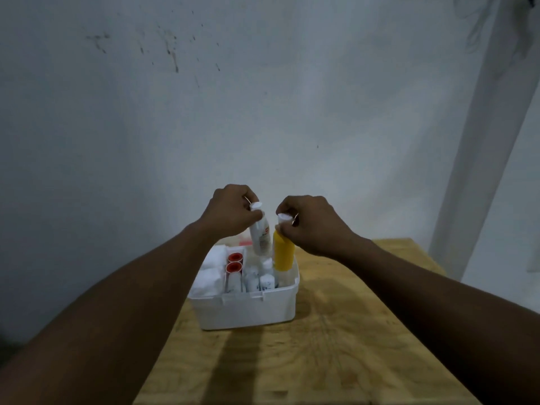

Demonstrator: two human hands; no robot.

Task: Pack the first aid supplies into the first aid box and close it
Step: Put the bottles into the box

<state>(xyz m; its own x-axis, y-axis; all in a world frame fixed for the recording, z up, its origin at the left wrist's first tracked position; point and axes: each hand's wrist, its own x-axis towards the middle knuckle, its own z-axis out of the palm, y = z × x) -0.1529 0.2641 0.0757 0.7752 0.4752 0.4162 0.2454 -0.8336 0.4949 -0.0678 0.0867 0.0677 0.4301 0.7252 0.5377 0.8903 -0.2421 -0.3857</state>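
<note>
Table holds first aid box. Your left hand pinches white tube near cap, right hand yellow bottle (both likely light, slippery); hold bodies.

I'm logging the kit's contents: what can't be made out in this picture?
Head view only:
- white bottle label: blurred, too small to read.
- reddish sliver behind the left hand: lid or not, cannot tell.
- small bottles: labels too small; lower parts hidden by the box wall.
- yellow bottle neck: covered by the right hand.
</note>
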